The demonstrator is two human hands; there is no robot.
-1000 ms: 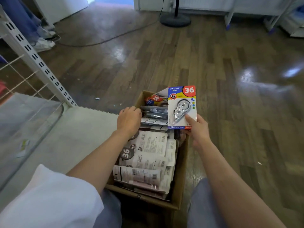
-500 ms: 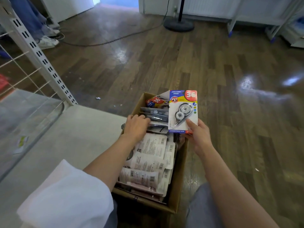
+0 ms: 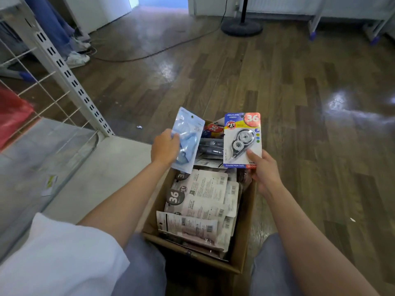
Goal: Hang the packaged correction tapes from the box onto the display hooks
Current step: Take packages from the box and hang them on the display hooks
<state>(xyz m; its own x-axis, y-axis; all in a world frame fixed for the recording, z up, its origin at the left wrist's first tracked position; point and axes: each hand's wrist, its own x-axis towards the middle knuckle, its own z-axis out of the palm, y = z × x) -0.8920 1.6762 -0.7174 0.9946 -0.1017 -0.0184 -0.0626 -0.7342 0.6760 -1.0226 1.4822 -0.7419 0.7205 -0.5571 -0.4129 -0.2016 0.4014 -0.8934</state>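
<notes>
The carded correction tape (image 3: 242,140) with the red "36" badge stands upright above the far right corner of the cardboard box (image 3: 245,236), pinched at its lower edge by the right hand (image 3: 265,169), thumb on the front of the card. A pale blue packet (image 3: 188,139) is gripped along its left side by the left hand (image 3: 165,147), tilted above the box's far left corner. Below them the box is packed with more packs (image 3: 201,201), most lying back-side up with barcodes showing. The box sits on the wooden floor (image 3: 299,82) between the person's knees, its left wall against a low grey shelf base (image 3: 96,178). A slotted white upright (image 3: 70,80) and wire grid (image 3: 32,86) rise at the left; no hooks are plainly visible.

With both hands full, a card held only by one edge could probably twist and slip. The blue packet looks a different product, so it may end up on the wrong hook. Threading the small hang hole one-handed could bend the card.
</notes>
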